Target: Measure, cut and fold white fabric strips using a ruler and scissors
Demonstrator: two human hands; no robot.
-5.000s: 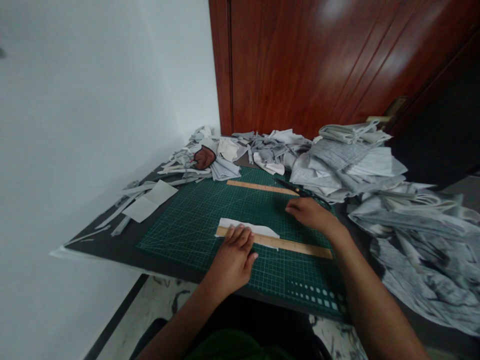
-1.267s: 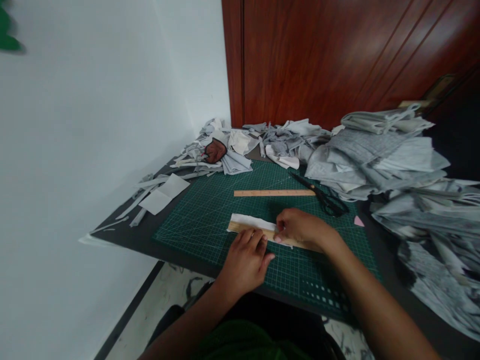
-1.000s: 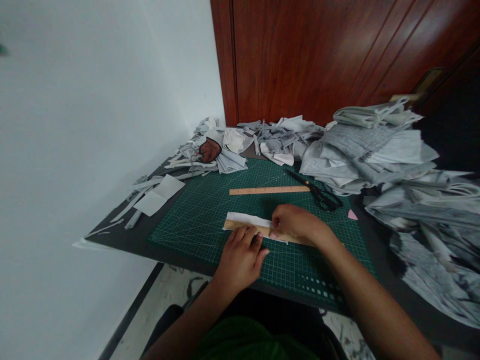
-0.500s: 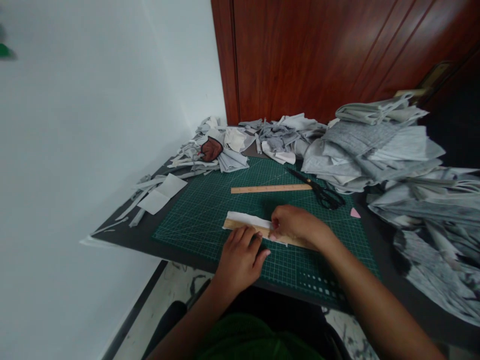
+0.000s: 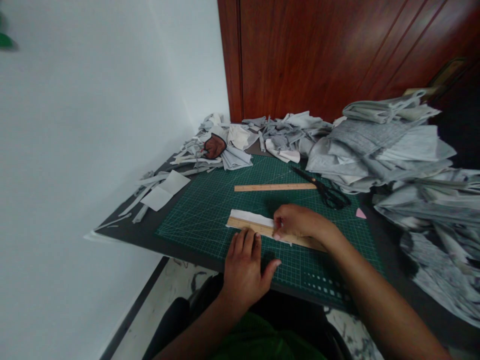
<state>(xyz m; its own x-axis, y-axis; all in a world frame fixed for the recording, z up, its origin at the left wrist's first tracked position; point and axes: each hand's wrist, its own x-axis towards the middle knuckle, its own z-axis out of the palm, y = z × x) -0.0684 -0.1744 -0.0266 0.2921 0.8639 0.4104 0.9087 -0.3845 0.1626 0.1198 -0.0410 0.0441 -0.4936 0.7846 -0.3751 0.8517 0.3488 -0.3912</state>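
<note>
A wooden ruler [image 5: 249, 224] lies across a strip of white cloth [image 5: 250, 216] on the green cutting mat [image 5: 198, 210]. My left hand [image 5: 245, 265] has its fingers stretched out, with the tips pressing on the ruler's near edge and the thumb spread to the right. Over the right part of the cloth, my right hand [image 5: 300, 221] is closed in a pinch at the ruler. Whatever is between those fingertips is too small to make out. The ruler's far right end runs under my right wrist.
Beyond my hands lie a second wooden ruler [image 5: 273, 187] and black scissors [image 5: 324, 191]. A pink triangular piece [image 5: 360, 213] is at the right. Grey cloth piles [image 5: 382, 150] stand at the right, with scraps [image 5: 232, 145] along the back and a white piece [image 5: 165, 190] at left.
My left hand has flattened, its fingers straighter and its thumb spread farther out. My right hand stays pinched at about the same place on the ruler. The view has shifted slightly.
</note>
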